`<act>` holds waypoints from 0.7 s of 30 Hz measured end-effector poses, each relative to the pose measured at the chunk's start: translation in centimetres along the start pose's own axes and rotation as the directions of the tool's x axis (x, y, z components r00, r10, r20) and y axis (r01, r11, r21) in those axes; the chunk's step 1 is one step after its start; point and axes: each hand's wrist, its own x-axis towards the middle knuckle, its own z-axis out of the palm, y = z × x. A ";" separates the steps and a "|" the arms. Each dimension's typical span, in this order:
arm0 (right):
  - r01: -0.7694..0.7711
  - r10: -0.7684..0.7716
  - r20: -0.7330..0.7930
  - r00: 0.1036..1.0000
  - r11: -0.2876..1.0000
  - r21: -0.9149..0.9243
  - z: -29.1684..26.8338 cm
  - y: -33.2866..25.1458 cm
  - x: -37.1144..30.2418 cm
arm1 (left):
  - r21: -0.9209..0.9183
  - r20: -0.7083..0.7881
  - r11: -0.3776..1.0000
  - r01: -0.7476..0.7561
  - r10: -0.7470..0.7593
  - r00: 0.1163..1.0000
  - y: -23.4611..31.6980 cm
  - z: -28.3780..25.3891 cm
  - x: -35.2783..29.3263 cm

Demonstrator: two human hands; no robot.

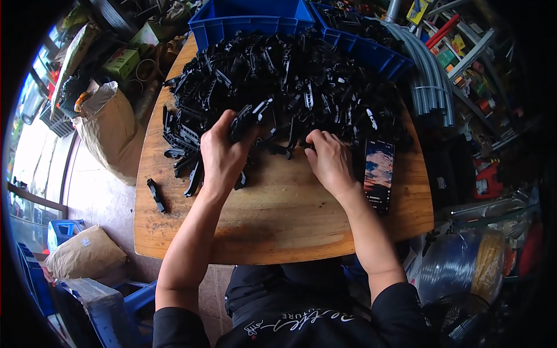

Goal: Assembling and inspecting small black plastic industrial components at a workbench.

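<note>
A large heap of black plastic parts [261, 64] covers the far half of the wooden table [278, 214]. My left hand [223, 153] is closed round a long black plastic part [246, 120], lifted at the heap's near edge and tilted up to the right. To the right, my right hand [331, 159] is closed, with thumb and forefinger together at the heap's edge. Something small and dark shows by those fingertips; what it is I cannot make out. One loose black part [156, 195] lies alone near the table's left edge.
Beside my right wrist lies a phone [379, 174] with its screen lit. Two blue plastic bins stand beyond the heap, one [252, 26] at the back and another [371, 49] at the back right. A paper sack [110, 130] stands left of the table; a clear coil [452, 267] sits at the lower right.
</note>
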 end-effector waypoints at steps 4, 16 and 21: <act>-0.116 0.117 -0.032 0.993 0.993 0.036 -1.7 -1.0 -0.3 | -0.408 0.255 0.818 0.406 -0.325 0.911 0.5 -0.4 0.0; -0.058 0.112 -0.018 0.994 0.639 0.767 -4.7 -3.1 -0.8 | -0.273 0.567 0.891 0.362 -0.155 0.809 1.1 1.1 -2.3; 0.160 -0.065 -0.184 0.981 0.809 0.566 -5.0 -3.0 -0.5 | -0.231 0.597 0.906 0.355 -0.156 0.787 1.7 1.0 -2.2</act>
